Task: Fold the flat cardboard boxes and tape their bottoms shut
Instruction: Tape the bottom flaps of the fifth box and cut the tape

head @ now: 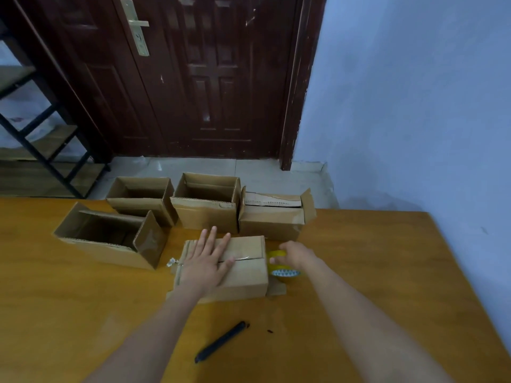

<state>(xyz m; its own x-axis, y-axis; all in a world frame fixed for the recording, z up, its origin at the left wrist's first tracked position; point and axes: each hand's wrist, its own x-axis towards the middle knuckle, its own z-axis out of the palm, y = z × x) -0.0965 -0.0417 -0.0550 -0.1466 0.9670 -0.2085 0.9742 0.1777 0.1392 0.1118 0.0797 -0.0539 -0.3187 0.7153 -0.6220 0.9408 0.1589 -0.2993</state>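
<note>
**Head view: box bottom held flat, tape roll at its right end**

Head cam looks down on an orange-brown tabletop (373, 272). Cardboard box (243, 275) sits upside down at centre, bottom flaps folded shut, seam running left-right across the top face. A strip of tape lies along the seam, with a crumpled tape end (172, 262) sticking off the left edge.

Left hand (206, 261) lies flat on the box, palm down, fingers spread apart and straight, pressing across the seam. Not gripping anything.

Right hand (297, 257) is at the box's right end, fingers curled closed around a yellow tape roll (280, 265). The roll touches the box's end face. There is a pattern on the roll's side; no readable text.

Four more boxes stand behind and to the left, open tops up: one at front left (110, 239), then a back row of left (141, 197), middle (207, 203) and right (273, 217). The right one has a torn flap edge.

Black pen-like tool (219, 342) lies on the tabletop near the forearms, untouched. Can't tell if it's a marker or a knife.

No brands, labels or writing legible on any box.

Behind: dark wooden door (207, 78) with brass handle (137, 26), metal shelf rack (41, 139) at left.
</note>
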